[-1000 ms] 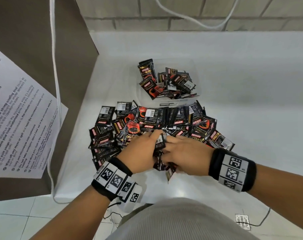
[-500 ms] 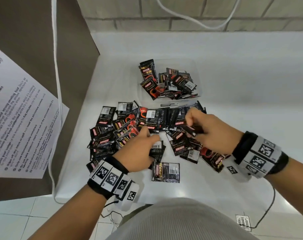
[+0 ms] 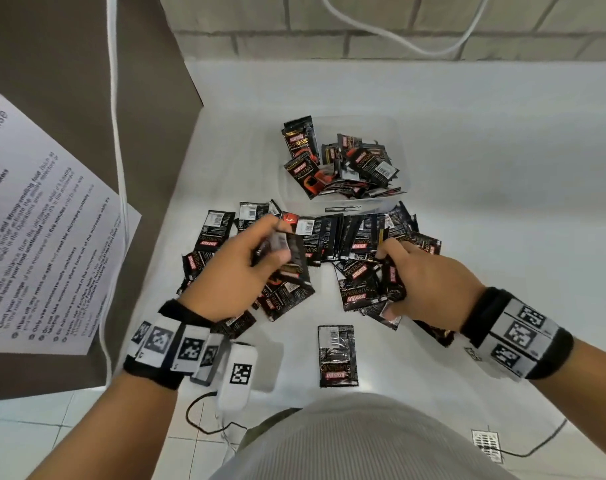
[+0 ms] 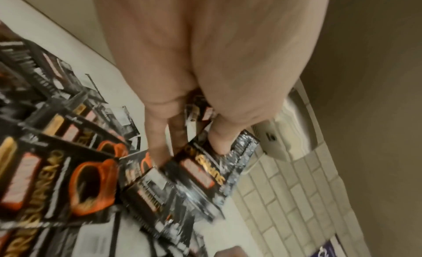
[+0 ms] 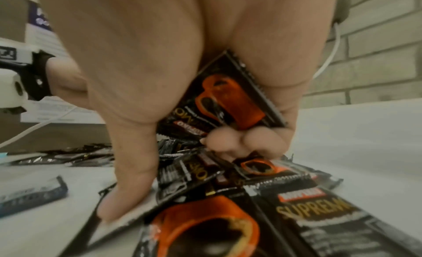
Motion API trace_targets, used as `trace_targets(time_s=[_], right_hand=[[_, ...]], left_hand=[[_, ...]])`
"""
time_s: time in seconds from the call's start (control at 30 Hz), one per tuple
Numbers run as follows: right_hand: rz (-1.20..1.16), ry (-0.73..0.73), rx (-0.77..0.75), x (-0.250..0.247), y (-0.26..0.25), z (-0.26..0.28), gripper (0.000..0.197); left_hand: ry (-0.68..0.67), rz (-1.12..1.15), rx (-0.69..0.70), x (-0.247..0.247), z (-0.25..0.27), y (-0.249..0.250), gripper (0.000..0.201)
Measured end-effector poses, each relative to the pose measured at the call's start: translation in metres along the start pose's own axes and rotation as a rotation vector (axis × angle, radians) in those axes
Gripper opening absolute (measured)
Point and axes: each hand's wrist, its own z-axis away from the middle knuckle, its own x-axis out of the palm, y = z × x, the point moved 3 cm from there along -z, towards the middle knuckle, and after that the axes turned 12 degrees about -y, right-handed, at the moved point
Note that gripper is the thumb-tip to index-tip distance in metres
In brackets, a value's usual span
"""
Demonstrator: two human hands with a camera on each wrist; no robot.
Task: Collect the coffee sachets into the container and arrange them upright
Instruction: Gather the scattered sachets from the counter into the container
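1. Looking down from the head view, the left hand [image 3: 235,268] holds a few sachets [image 3: 287,258] pinched between thumb and fingers, lifted a little above the loose pile [image 3: 350,237] on the white counter [image 3: 502,237].
2. In the same view the right hand [image 3: 429,282] is curled round a small bunch of sachets [image 3: 391,275] at the right side of the pile, its fingertips down among the packets.
3. The clear container [image 3: 398,133] stands just behind the pile, toward the brick wall [image 3: 398,26]; the sachets inside it [image 3: 343,164] lean and lie at mixed angles, only some near upright.
4. One single sachet [image 3: 336,356] lies flat and apart from the pile, near the counter's front edge, between the two wrists.
5. A printed notice sheet [image 3: 42,237] hangs on the brown panel to the left, with a white cable [image 3: 116,168] running down beside it.
6. From the left wrist view, the left hand's [image 4: 205,62] thumb and fingers [image 4: 157,138] clamp a black sachet with gold lettering [image 4: 205,169], blurred; other sachets lie spread below.
7. From the right wrist view, the right hand [image 5: 160,62] grasps a sachet with an orange cup print [image 5: 226,98] against the palm, two fingertips [image 5: 262,143] curled over its lower edge, while the thumb [image 5: 128,188] presses down on the packets on the counter.
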Motion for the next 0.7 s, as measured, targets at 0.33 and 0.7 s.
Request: trace_targets(time_s=[0.33,0.7], right_hand=[[-0.159,0.01,-0.075,-0.04,0.011,0.009,0.037],[-0.198,-0.113,-0.273,-0.046,-0.032,0.007,0.018]], left_hand=[[-0.051,-0.024,-0.178,-0.03,0.049,-0.039,0.03],[-0.103,-0.215,-0.438,0.006,0.062,-0.097,0.068]])
